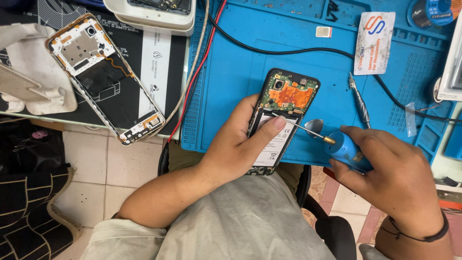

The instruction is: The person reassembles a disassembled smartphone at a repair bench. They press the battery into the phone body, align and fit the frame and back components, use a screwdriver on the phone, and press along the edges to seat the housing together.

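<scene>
The phone [281, 118] lies opened at the near edge of the blue mat [231, 72], its back cover already off — the board with its orange patch shows at the far end and the white-labelled battery below it. Judging from this, the opening-up is done and the work inside is under way; the board and battery are both in place, and whether any screws are out already cannot be told. The left hand [240, 144] wraps the phone's left side from below, fingers closed round the edge, thumb laid flat across the top of the battery to steady it. The right hand [385, 168] is curled shut on the blue handle of a screwdriver [332, 142], wrist bent, the thin shaft slanting left and far so that its tip meets the phone just by the thumb, at the seam between board and battery. A second driver [360, 103] lies loose on the mat to the right, near a white card [375, 43]. Far left, on a black mat [159, 58], rests another stripped phone frame [103, 77] — well apart from both hands.
</scene>
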